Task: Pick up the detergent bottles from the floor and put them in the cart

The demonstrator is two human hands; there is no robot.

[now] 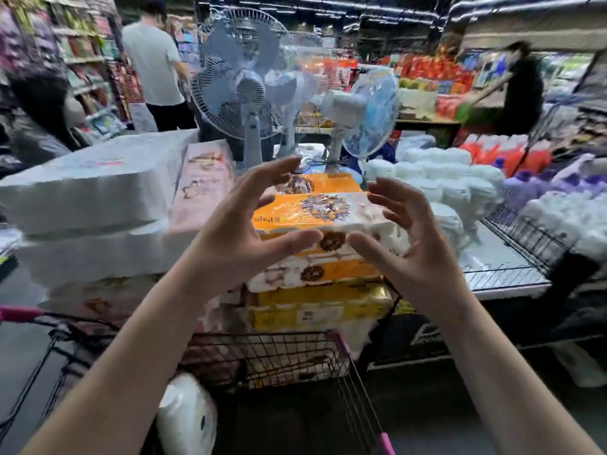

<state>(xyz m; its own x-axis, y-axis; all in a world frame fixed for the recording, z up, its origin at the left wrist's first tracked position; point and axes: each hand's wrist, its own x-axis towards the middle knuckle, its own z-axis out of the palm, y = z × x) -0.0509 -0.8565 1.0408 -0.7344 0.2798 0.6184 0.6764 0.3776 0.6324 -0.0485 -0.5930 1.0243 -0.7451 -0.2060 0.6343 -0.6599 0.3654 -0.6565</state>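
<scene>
Though L hand (236,234) & R hand (412,247) splayed, empty: detergent bottles (538,183) far R.

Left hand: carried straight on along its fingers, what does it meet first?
Probably the top orange-wrapped pack of paper rolls on the stack. The left hand, open and empty, points forward toward it, though depth is unclear.

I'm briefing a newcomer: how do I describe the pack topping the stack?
Beyond the wire cart at bottom centre rises a stack of wrapped paper packs. Its top pack shows between the left hand and right hand: bright orange with a dark round print, unlike the white bundles to its left.
</scene>
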